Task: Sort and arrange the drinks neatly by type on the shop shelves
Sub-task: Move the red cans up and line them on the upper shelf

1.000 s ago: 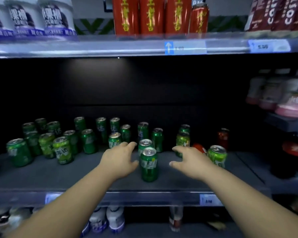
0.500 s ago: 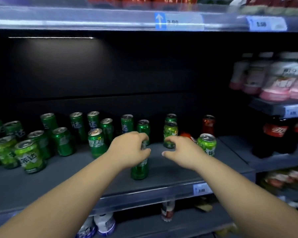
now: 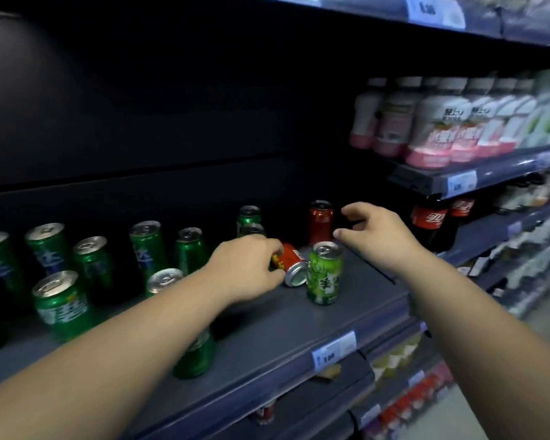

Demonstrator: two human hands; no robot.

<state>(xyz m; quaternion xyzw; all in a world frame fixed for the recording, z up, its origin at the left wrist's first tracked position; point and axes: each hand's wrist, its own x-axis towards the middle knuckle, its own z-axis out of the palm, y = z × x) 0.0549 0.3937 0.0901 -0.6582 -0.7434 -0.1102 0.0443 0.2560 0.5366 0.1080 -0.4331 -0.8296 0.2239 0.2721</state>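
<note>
A red can (image 3: 294, 263) lies on its side on the grey shelf (image 3: 267, 331), and my left hand (image 3: 248, 269) grips its far end with curled fingers and thumb. Just right of it stands a light green can (image 3: 325, 274). Behind them an upright red can (image 3: 320, 221) stands near the back. My right hand (image 3: 377, 233) hovers to the right of that can with fingers spread, touching nothing. Several dark green cans (image 3: 146, 246) stand scattered over the left half of the shelf. One green can (image 3: 192, 354) stands partly hidden under my left forearm.
On the neighbouring shelf to the right stand pink and white bottles (image 3: 426, 131), with cola bottles (image 3: 429, 222) one level below. A price tag (image 3: 334, 350) hangs on the shelf's front edge. Lower shelves hold more packaged goods.
My left hand has let go of the green can at the front and moved right onto the lying red can. My right hand has moved right, beside the upright red can. The view has swung right.
</note>
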